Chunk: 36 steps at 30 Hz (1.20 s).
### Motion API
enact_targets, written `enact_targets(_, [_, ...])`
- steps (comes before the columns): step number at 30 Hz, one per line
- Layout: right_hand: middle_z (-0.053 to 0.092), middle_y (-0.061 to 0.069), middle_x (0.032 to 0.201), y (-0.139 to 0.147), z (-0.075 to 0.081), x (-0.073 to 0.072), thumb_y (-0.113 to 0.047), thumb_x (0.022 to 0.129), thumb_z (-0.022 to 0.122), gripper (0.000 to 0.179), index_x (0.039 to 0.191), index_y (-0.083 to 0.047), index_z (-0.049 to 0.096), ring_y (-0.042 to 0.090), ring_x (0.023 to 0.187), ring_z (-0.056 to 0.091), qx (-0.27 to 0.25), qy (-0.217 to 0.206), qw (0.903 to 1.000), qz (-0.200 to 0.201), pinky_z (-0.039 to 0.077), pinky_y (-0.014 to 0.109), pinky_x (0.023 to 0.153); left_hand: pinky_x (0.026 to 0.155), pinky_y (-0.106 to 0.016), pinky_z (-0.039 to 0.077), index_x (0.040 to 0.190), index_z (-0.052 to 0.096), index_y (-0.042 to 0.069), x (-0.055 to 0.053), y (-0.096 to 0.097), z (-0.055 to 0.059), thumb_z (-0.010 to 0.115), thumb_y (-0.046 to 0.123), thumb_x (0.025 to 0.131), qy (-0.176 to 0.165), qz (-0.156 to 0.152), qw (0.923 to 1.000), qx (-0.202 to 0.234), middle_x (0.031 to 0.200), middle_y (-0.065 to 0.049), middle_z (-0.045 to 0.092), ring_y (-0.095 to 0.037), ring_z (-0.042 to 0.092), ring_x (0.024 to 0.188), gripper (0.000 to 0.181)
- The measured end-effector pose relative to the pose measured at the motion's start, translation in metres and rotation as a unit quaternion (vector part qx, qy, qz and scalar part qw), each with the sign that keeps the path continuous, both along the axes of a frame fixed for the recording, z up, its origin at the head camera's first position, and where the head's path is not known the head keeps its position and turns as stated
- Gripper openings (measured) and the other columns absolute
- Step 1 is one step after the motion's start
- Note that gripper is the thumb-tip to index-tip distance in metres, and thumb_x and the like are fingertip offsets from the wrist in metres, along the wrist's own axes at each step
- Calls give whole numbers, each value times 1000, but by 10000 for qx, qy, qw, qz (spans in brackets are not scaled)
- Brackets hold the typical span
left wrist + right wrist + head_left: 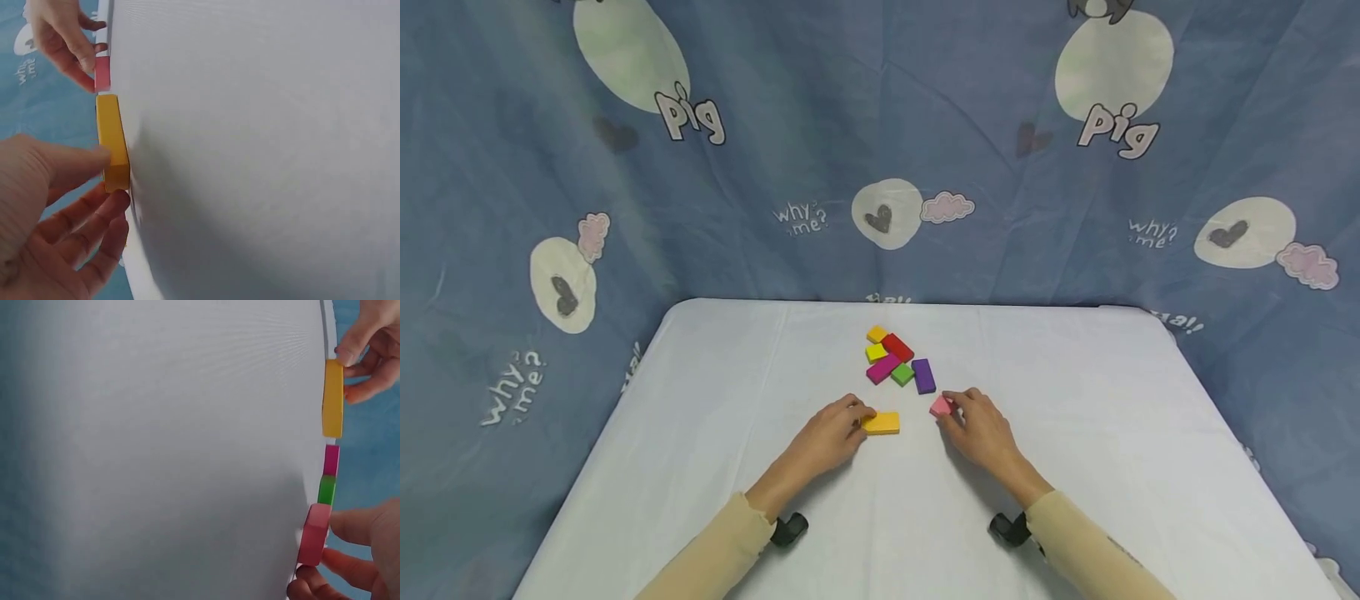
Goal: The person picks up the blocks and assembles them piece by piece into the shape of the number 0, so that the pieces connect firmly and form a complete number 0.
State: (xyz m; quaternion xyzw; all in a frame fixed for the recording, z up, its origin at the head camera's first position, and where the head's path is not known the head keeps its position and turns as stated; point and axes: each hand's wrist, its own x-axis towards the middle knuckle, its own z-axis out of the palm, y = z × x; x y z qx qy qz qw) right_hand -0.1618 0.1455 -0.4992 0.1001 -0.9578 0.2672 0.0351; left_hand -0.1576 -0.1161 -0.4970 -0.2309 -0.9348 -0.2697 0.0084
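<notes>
My left hand (827, 433) pinches the left end of a yellow-orange rectangular block (882, 423) between thumb and fingers. In the left wrist view the thumb lies along the near end of that block (112, 137). To the right, my right hand (981, 429) pinches a small pink block (940, 406). The right wrist view shows the pink block (314, 534) between thumb and fingertips. A gap of white cloth separates the two held blocks. Just beyond the right hand lies a purple block (924, 376).
Behind the hands several blocks lie close together: green (902, 374), magenta (883, 368), red (898, 347), yellow (876, 352) and orange (877, 333). They rest on a white-covered table (1075, 375). A blue printed curtain (880, 100) hangs at the table's far edge.
</notes>
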Motion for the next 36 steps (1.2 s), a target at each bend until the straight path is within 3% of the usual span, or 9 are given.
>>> enact_targets(4, [58,4,93,-1,0,-1,-22,90,71,39,126,-9,66,16,78,53,-125,-110,9998,-77,45,32,64,72,-29,49,116,69,4,-1,-1,-1,74,18,89,-162,229,9990,342,94,-1,60,-14,55,81,31])
enact_targets(9, [57,3,90,-1,0,0,-23,90,72,39,126,-10,65,16,77,53,-218,-248,9995,24,44,33,66,67,-26,46,112,72,5,-1,0,-3,74,19,89,-312,461,9978,363,84,4,55,-10,50,75,27])
enact_targets(23, [57,0,85,3,-1,3,-22,91,70,35,125,-10,66,16,75,52,-375,-331,9984,273,44,32,67,69,-26,46,108,73,7,1,-1,-2,71,17,91,-866,95,9949,509,85,6,56,-9,52,77,20])
enact_targets(29, [56,0,81,5,-3,2,-16,92,68,28,120,-9,68,14,69,49,-508,-153,9978,389,40,31,61,64,-26,44,106,73,6,1,1,-5,72,18,90,-836,139,9945,611,82,6,55,-10,49,73,20])
enact_targets(36, [56,-2,79,6,-2,3,-18,93,68,27,118,-9,68,14,70,48,-613,-329,9967,414,41,31,63,63,-25,43,105,74,7,4,1,-3,72,19,90,-838,-69,9950,542,79,8,54,-9,49,71,19])
